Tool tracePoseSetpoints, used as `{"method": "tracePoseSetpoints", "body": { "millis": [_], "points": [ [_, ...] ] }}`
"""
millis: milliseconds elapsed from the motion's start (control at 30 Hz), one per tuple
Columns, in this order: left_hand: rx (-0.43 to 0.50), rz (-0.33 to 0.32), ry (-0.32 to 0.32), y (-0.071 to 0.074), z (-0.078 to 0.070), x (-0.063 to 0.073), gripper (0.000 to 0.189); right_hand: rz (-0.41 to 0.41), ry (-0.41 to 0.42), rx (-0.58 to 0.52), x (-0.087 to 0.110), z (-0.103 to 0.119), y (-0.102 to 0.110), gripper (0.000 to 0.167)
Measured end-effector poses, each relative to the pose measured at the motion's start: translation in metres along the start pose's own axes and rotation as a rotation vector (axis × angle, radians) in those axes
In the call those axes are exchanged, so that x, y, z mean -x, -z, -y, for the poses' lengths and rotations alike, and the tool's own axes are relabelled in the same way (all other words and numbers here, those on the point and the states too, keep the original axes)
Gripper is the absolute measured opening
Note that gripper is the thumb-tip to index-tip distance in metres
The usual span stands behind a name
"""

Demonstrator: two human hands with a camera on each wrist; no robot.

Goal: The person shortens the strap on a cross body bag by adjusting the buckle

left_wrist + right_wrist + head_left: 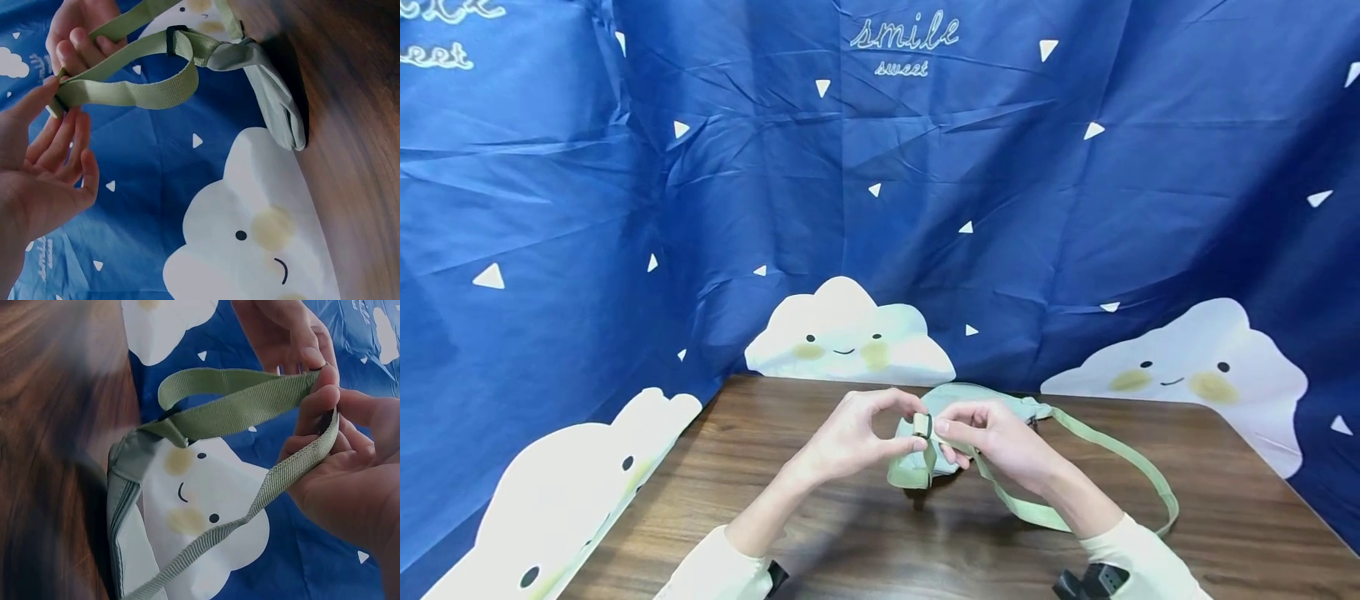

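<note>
A pale green bag (967, 395) lies on the table, with a light green webbing strap (1112, 447) running out from its right end. My left hand (856, 435) pinches a small dark strap slider (922, 426) between thumb and fingertips, just above the bag. Close beside it, my right hand (1000, 437) pinches the strap between thumb and fingers. From the slider the strap bends into a loop (144, 94) in the left wrist view, passing a dark ring (172, 40) near the bag's end. In the right wrist view, fingers cover part of the webbing (262, 412).
The brown wooden table (715, 500) reaches back to a blue curtain (910, 167) printed with clouds and white triangles. To the right, the strap's slack curves across the tabletop under the right forearm. Dark wrist devices (1093, 581) sit at both cuffs.
</note>
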State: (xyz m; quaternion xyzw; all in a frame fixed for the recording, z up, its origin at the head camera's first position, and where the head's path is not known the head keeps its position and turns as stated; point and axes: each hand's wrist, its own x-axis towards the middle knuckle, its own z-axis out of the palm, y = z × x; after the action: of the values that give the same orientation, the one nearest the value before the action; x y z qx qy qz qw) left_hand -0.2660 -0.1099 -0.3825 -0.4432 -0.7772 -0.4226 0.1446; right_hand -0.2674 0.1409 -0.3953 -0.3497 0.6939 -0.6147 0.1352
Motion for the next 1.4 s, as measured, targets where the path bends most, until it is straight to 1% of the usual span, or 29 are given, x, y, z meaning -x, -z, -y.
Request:
{"method": "tracePoseSetpoints", "body": {
  "millis": [67, 133, 267, 367, 500, 700, 767, 900, 1000, 1200, 1333, 1400],
  "points": [
    [-0.003, 0.002, -0.003, 0.0, 0.0, 0.0, 0.03, 0.009, 0.006, 0.003, -0.001, 0.0, -0.002, 0.029],
    [-0.01, -0.004, -0.009, 0.001, 0.0, 0.0, 0.03, 0.008, -0.007, -0.001, -0.002, 0.001, -0.003, 0.031],
    [-0.033, -0.027, -0.018, 0.003, -0.001, -0.001, 0.03, -0.015, -0.049, -0.023, -0.002, 0.002, -0.001, 0.032],
    [-0.033, -0.039, -0.009, 0.006, -0.001, -0.001, 0.03, -0.026, -0.058, -0.036, -0.001, 0.003, 0.002, 0.032],
    [-0.016, -0.038, -0.008, 0.008, -0.001, -0.001, 0.031, -0.024, -0.028, -0.035, 0.0, 0.003, 0.004, 0.033],
    [-0.027, -0.006, -0.066, 0.005, -0.001, -0.001, 0.032, -0.004, 0.016, -0.011, -0.001, 0.003, -0.002, 0.031],
    [-0.029, -0.003, -0.076, 0.005, -0.002, -0.001, 0.032, 0.005, 0.028, 0.002, -0.001, 0.003, -0.003, 0.029],
    [-0.035, -0.013, -0.062, 0.006, -0.003, -0.001, 0.03, 0.012, 0.014, -0.017, 0.001, 0.002, 0.001, 0.028],
    [-0.045, -0.028, -0.047, 0.009, -0.003, 0.0, 0.03, 0.005, -0.001, -0.051, 0.001, -0.001, 0.007, 0.025],
    [-0.016, -0.024, -0.024, 0.014, -0.002, -0.002, 0.031, -0.01, -0.008, -0.077, -0.001, -0.005, 0.011, 0.022],
    [-0.013, -0.03, -0.028, 0.014, -0.001, -0.003, 0.032, -0.027, 0.013, -0.082, -0.004, -0.004, 0.007, 0.025],
    [-0.011, -0.021, -0.04, 0.012, -0.001, -0.004, 0.032, -0.026, 0.033, -0.084, -0.006, -0.003, 0.004, 0.026]
  ]
}}
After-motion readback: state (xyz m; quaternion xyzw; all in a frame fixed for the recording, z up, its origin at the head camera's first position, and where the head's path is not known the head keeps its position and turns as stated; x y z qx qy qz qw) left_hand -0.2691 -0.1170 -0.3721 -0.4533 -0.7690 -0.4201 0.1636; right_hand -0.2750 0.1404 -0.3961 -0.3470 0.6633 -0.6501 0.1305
